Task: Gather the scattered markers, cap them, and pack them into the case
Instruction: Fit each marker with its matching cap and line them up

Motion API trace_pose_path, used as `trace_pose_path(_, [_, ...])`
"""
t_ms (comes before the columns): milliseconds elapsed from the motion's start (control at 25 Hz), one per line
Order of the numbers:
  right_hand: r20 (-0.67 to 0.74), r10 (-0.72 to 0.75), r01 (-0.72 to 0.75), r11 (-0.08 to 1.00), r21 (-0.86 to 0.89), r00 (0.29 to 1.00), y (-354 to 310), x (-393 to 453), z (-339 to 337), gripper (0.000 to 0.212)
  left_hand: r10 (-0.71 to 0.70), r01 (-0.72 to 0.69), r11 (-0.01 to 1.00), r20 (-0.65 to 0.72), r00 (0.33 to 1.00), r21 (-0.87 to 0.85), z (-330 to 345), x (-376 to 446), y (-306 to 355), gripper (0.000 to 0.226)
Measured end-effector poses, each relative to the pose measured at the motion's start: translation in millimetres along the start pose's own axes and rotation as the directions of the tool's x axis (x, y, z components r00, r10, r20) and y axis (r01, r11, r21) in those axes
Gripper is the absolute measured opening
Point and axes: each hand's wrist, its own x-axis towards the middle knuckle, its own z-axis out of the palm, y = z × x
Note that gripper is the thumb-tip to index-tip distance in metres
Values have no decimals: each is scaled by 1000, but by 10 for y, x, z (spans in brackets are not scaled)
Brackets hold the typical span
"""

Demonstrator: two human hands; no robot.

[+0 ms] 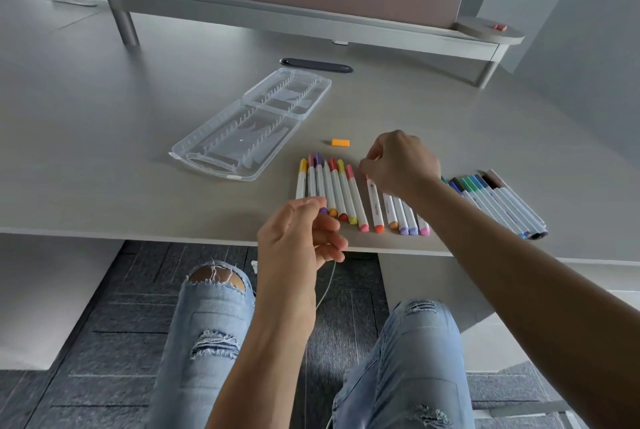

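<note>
Head view: your right hand [398, 165] curls over the marker row [346, 193], fingertips pinching at the top of one marker [374, 203]; what's pinched, can't tell. Left hand [298, 238] hovers at the row's near end, fingers loosely bent, holding nothing. Open clear case [249, 123] lies beyond the row; loose orange cap [340, 142] between them.

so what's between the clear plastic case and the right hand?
Head view: only a loose orange marker cap lies on the grey table between the open clear plastic case and the right hand.
</note>
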Motion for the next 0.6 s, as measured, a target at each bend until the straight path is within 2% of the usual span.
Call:
trace_pose_path(80, [7, -76, 76, 994, 75, 997, -129, -15, -1, 9, 16, -16, 1000, -13, 1000, -14, -48, 19, 23, 19])
trace_pose_path(160, [79, -121, 110, 985, 133, 990, -300, -14, -2, 13, 27, -28, 999, -28, 999, -26, -103, 47, 47, 19])
trace_pose_path(240, [126, -110, 104, 993, 50, 986, -456, -5, 6, 16, 29, -31, 999, -39, 999, -29, -153, 71, 70, 20])
trace_pose_path(440, [115, -52, 79, 968, -239, 992, -699, -6, -18, 28, 39, -41, 999, -55, 998, -36, -251, 115, 121, 20])
trace_pose_path(520, [129, -50, 87, 950, -298, 990, -766, -6, -27, 30, 61, -60, 998, -56, 997, 8, -256, 135, 118, 18])
trace_pose_path(600, [143, -52, 94, 949, -300, 988, -795, -8, -32, 31, 129, -122, 984, -45, 991, 126, -247, 149, 98, 13])
